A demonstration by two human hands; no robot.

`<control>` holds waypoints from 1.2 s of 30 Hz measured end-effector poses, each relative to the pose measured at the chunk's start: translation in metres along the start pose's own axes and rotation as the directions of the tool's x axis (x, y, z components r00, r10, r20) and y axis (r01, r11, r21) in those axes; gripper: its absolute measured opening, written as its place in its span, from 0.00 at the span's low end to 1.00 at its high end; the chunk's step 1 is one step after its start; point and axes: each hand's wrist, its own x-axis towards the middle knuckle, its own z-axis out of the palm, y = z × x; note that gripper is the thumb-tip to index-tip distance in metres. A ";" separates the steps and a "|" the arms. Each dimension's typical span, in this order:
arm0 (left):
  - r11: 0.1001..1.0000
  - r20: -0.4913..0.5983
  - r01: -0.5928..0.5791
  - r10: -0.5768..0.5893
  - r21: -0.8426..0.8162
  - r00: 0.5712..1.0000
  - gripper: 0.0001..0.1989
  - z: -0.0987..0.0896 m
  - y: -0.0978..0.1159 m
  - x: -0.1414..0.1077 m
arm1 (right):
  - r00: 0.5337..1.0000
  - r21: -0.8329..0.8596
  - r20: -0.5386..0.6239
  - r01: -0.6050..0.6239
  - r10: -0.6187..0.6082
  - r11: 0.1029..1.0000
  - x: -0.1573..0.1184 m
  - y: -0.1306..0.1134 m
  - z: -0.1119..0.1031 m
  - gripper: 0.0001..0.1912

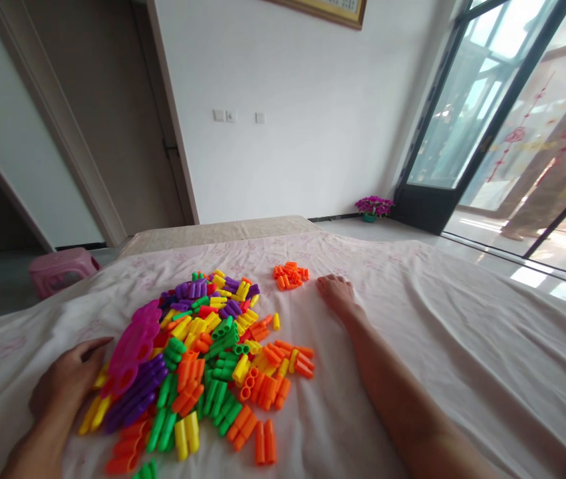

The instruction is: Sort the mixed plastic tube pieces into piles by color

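A large heap of tube-shaped plastic building blocks (223, 339) in green, orange, yellow, purple and red lies on the cloth between my hands. At its left edge leans a pink scalloped plastic piece (136, 346), above a row of purple tubes (138, 392). My left hand (70, 376) rests beside the pink piece, fingers apart and partly hidden; I cannot tell if it touches the piece. A small separate pile of orange blocks (290, 275) sits farther back. Just right of that pile, my right hand (335, 291) lies on the cloth with its fingers stretched out, holding nothing.
A pale floral cloth (462, 346) with wrinkles covers the surface. Behind it stand a white wall (302, 153) and a brown door (98, 106). A pink stool (63, 269) is at the left, potted purple flowers (374, 206) and a glass door (452, 113) at the right.
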 end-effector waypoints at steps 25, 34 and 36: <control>0.995 0.052 0.088 -0.085 -0.055 0.995 0.32 -0.006 0.013 -0.009 | 0.850 0.525 -0.113 0.491 -0.515 0.696 -0.038 -0.158 0.012 0.14; 0.996 0.066 0.075 -0.072 -0.042 0.995 0.33 -0.006 0.011 -0.006 | 0.898 0.668 -0.128 0.392 -0.421 0.633 -0.010 -0.058 -0.015 0.18; 0.997 0.048 0.063 -0.061 -0.039 0.997 0.32 -0.001 0.005 -0.001 | 0.942 0.556 -0.100 0.320 -0.321 0.767 -0.007 -0.026 -0.020 0.20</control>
